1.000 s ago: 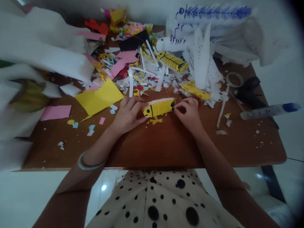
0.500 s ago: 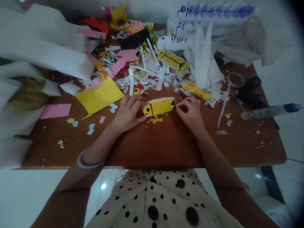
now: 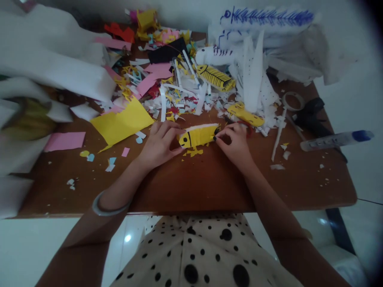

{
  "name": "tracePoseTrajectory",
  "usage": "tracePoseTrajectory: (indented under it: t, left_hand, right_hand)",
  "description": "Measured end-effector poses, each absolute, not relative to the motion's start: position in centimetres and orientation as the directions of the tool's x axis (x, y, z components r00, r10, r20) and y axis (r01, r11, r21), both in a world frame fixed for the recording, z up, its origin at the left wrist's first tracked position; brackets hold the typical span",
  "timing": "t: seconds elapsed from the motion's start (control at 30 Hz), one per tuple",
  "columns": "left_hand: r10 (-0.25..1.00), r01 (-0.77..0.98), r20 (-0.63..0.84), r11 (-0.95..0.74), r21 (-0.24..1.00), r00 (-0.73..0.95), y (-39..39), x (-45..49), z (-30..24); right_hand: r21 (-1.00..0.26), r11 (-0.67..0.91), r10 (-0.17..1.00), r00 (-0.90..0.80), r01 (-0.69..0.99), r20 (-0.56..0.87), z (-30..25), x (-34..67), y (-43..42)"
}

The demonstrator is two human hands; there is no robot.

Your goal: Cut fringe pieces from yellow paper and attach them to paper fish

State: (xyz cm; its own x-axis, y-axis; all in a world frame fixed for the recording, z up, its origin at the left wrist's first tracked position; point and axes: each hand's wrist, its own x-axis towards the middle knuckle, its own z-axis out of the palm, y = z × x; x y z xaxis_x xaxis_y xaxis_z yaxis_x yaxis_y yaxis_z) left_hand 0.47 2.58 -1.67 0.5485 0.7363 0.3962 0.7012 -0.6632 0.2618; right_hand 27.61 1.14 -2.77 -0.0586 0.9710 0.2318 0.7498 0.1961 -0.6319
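Observation:
A yellow paper fish (image 3: 200,136) with a black eye and a black line behind its head lies on the table in front of me, with a white edge along its top. My left hand (image 3: 159,142) is closed on the head end, thumb below and fingers above. At the tail, my right hand (image 3: 234,141) pinches the fish's edge between thumb and finger. A small black spot shows at the right fingertips; what it is I cannot make out. Small yellow paper scraps (image 3: 194,153) lie just below the fish.
Paper scraps (image 3: 179,105) are heaped behind my hands, with a striped yellow paper fish (image 3: 216,78) among them. A yellow sheet (image 3: 122,121) lies to the left. Tape (image 3: 293,101), black-handled scissors (image 3: 311,115) and a clear tube with a blue end (image 3: 335,141) lie right. White bulky material (image 3: 60,67) crowds the left.
My right hand has shifted slightly left along the fish's tail. My left hand keeps its hold on the head end. The whole view has moved a little.

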Motion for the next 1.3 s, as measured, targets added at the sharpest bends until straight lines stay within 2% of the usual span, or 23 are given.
tracePoseTrajectory:
  t: [0.33,0.73,0.87,1.07,1.3]
  left_hand:
    - [0.745,0.681,0.380,-0.662,0.313,0.549,2.5,0.5,-1.6]
    - [0.782,0.705,0.341,-0.621,0.343,0.522,3.5,0.1,-2.2]
    - [0.802,0.708,0.322,-0.596,0.378,0.503,3.7,-0.1,-2.3]
    - [0.785,0.727,0.358,-0.611,0.314,0.505,3.9,-0.3,-2.5]
    - [0.757,0.744,0.396,-0.629,0.225,0.521,3.7,-0.1,-2.3]
  right_hand:
    - [-0.569,0.218,0.960,-0.068,0.793,0.272,-2.9,27.3,1.1]
    - [-0.741,0.196,0.927,0.125,0.642,0.354,-4.2,28.7,1.8]
    - [-0.781,0.202,0.935,0.121,0.591,0.334,-4.7,28.2,1.7]
    - [-0.742,0.284,0.931,0.011,0.607,0.364,-4.0,27.5,1.2]
    - [-0.825,0.318,0.930,0.016,0.467,0.367,-3.9,26.3,0.7]
